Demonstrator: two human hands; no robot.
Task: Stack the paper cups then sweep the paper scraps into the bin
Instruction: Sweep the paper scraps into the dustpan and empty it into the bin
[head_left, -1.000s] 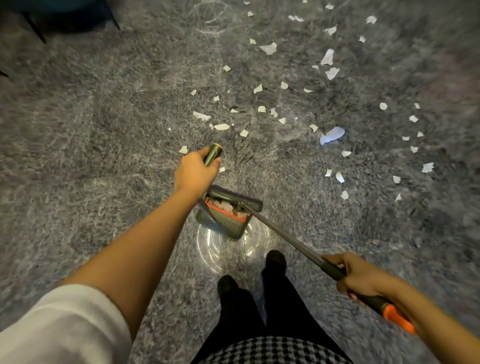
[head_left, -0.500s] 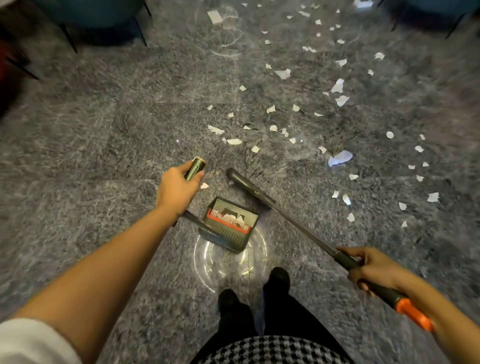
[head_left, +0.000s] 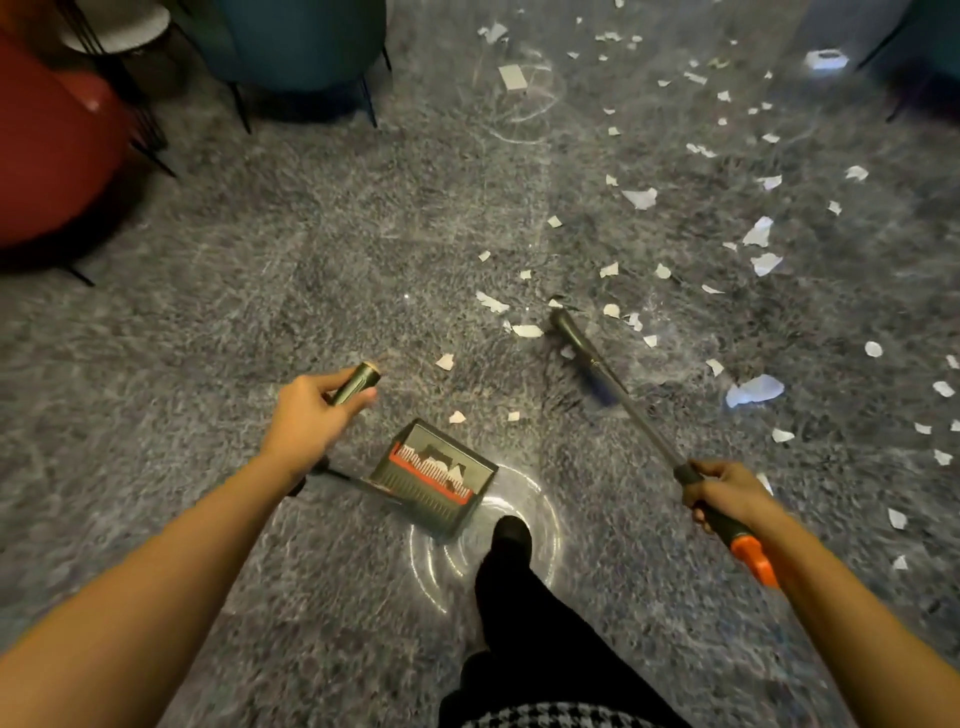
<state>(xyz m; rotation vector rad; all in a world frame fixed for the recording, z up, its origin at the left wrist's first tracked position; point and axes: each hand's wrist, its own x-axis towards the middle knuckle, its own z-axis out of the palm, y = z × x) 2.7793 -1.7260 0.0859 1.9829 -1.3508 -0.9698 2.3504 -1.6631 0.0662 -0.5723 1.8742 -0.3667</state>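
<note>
White paper scraps (head_left: 756, 389) lie beyond the dustpan (head_left: 436, 478), whose handle the left hand (head_left: 311, 410) grips. The right hand (head_left: 727, 496) grips the broom (head_left: 639, 415), which has swung out from the dustpan toward them, likely for another sweep.

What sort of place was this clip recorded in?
Likely a lounge or waiting area: a teal chair and a red chair, cushioned on thin black legs, stand on a glossy grey floor strewn with paper scraps.

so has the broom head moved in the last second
Yes. The broom head has swung forward, away from the dustpan, up to the long scrap.
</note>
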